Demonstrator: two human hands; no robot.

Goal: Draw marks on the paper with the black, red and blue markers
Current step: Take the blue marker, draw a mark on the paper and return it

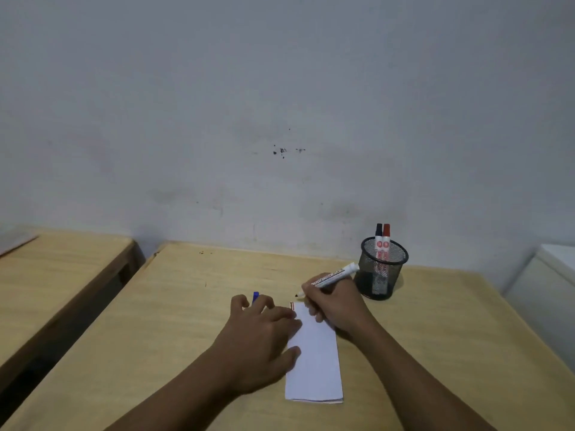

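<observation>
A folded white paper [315, 362] lies on the wooden desk [174, 321]. My left hand [264, 340] presses flat on the paper's left edge, and a blue cap [255, 296] sticks up between its fingers. My right hand [334, 303] grips an uncapped white marker [334, 276], its dark tip just beyond the paper's far edge. Small red and dark marks show at the paper's far left corner. A black-capped marker [378, 236] and a red-capped marker [386, 237] stand in the black mesh cup [384, 269] at the back right.
A second wooden desk [59, 275] stands to the left across a narrow gap. A white cabinet [547, 293] sits at the right. The grey wall runs directly behind the desks.
</observation>
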